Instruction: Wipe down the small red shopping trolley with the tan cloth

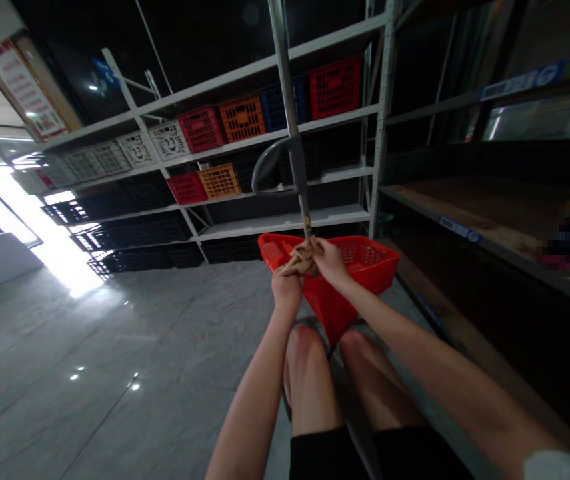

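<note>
Left hand and right hand pinching crumpled brown cloth between them, red perforated plastic basket below them, silver metal pole with grey plastic loop handle rising just beyond.

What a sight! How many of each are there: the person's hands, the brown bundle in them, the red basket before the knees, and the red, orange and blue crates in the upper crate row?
Left hand: 1
Right hand: 1
Brown bundle: 1
Red basket: 1
Red crates: 2
Orange crate: 1
Blue crate: 1
Total: 8
</note>
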Demonstrator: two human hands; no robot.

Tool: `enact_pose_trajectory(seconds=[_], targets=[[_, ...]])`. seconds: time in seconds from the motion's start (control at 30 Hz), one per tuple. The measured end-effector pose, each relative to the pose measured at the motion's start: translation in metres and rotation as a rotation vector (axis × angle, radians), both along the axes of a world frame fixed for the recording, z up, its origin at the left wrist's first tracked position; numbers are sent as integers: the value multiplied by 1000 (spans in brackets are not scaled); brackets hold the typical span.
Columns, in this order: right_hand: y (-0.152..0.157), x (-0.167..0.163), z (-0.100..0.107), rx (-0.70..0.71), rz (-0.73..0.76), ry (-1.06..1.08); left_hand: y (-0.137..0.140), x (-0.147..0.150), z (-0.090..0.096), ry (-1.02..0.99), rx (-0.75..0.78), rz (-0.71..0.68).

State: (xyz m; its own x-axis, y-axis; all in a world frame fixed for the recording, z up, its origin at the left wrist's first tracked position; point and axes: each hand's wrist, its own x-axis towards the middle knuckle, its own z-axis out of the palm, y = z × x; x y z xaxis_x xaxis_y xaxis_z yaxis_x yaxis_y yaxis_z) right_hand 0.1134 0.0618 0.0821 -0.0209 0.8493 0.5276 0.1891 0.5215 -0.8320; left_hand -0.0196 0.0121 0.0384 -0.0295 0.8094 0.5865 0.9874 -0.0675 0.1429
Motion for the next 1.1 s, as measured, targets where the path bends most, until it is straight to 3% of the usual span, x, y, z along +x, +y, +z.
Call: enact_pose_trajectory(seconds=[0.1, 0.17, 0.2, 0.27, 0.4, 0.47, 0.53, 0.67, 0.73, 0.83, 1.0, 1.1], targets=[[22, -10, 71, 198, -27, 113, -3, 5, 0, 25, -4, 35], [32, -14, 92, 272, -16, 160, -4, 8, -1, 31, -21, 45], [34, -14, 90, 281, -9, 170, -5, 9, -2, 32, -27, 48], [31, -10, 62, 236, 16, 161, -5, 9, -3, 28, -28, 49], [10, 12, -40, 85, 90, -47, -4, 7, -4, -12, 21, 14], [7, 32, -81, 104, 45, -180, -4, 6, -4, 3, 34, 11], [16, 57, -107, 123, -59, -237, -5, 7, -4, 37, 41, 18], [47, 111, -131, 9, -274, -153, -6, 10, -7, 45, 77, 14], [51, 121, -140, -16, -338, -103, -8, 12, -8, 36, 100, 11], [29, 99, -148, 48, -336, -54, -10, 14, -10, 50, 144, 11], [-36, 29, -147, 297, -127, 28, -16, 14, -13, 113, 203, 17], [-36, 33, -155, 361, -99, -66, -19, 12, -16, 126, 264, -24]])
